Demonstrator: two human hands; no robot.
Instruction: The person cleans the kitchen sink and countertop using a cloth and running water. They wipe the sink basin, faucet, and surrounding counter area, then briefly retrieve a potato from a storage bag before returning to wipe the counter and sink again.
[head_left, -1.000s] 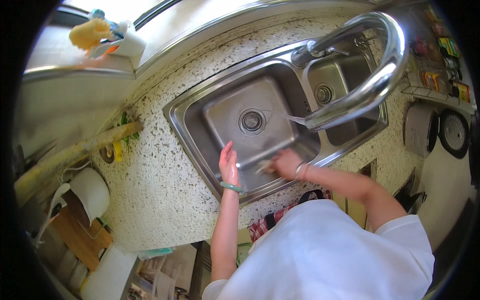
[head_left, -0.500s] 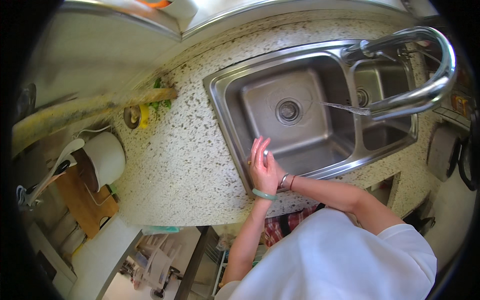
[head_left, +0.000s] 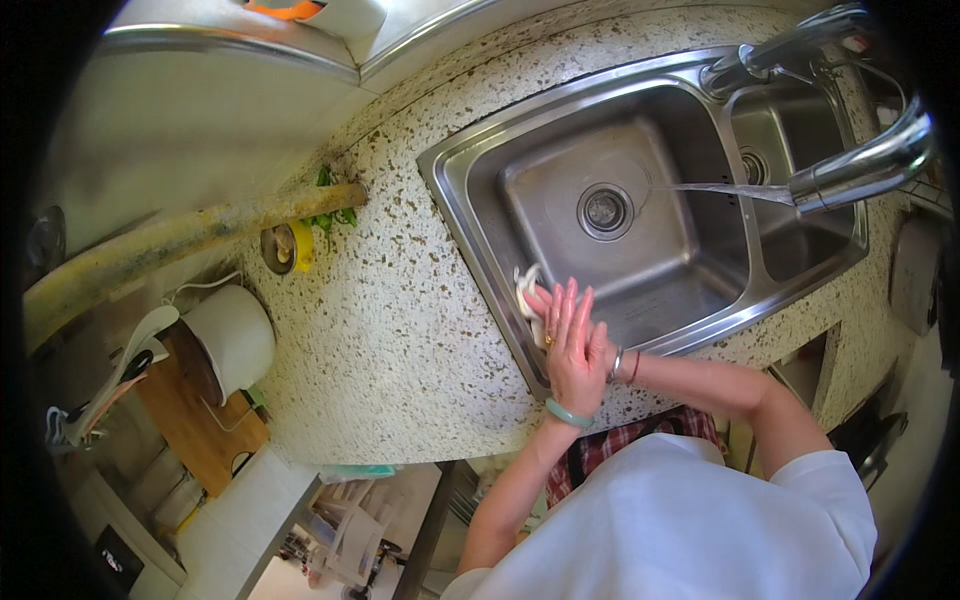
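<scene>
My left hand (head_left: 575, 365), a green bangle at its wrist, has its fingers stretched out over the near left corner of the large sink basin (head_left: 690, 262). Beneath it, mostly covered, my right hand (head_left: 599, 347) comes in from the right, wearing a silver bracelet. A crumpled white cloth (head_left: 527, 288) shows at the right hand's fingers, over the basin's left rim; how far the fingers wrap it is hidden. Both hands look wet and press together. From the chrome faucet (head_left: 860, 165) a thin stream of water (head_left: 725, 188) runs toward the drain (head_left: 605, 211).
A smaller basin (head_left: 800, 240) adjoins on the right. On the speckled counter (head_left: 370, 350) to the left, a yellowish pipe (head_left: 200, 230) rises beside a small yellow container (head_left: 303, 246) and green leaves (head_left: 330, 205). A white pot-like appliance (head_left: 235, 335) and a wooden board (head_left: 200, 420) stand farther left.
The white cloth has come into sight beside the hands. My left hand's fingers have spread a little, the right still under it. The whole view has shifted; water keeps running.
</scene>
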